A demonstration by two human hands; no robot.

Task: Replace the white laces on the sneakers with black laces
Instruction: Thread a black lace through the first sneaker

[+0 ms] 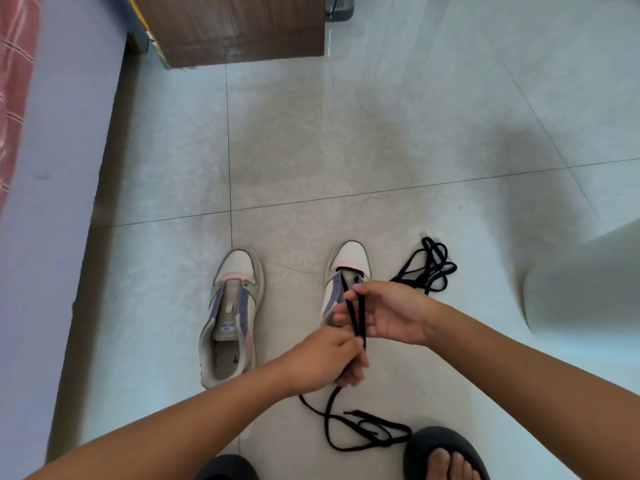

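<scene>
Black lace (356, 315) pinched by both hands.

Pale glossy tiled floor (346, 140) with thin dark grout lines, lit softly from above; faint reflections and diffuse shadows fall across it. A lavender wall (59, 168) runs down the left side, with red checked fabric (14, 81) at the far left edge. A brown wooden cabinet (235, 26) stands at the top, touching the floor.

left sneaker (232, 317) unlaced, upright | right sneaker (347, 271) black lace (358, 315) threaded | spare lace (429, 266) bundled beside
</scene>
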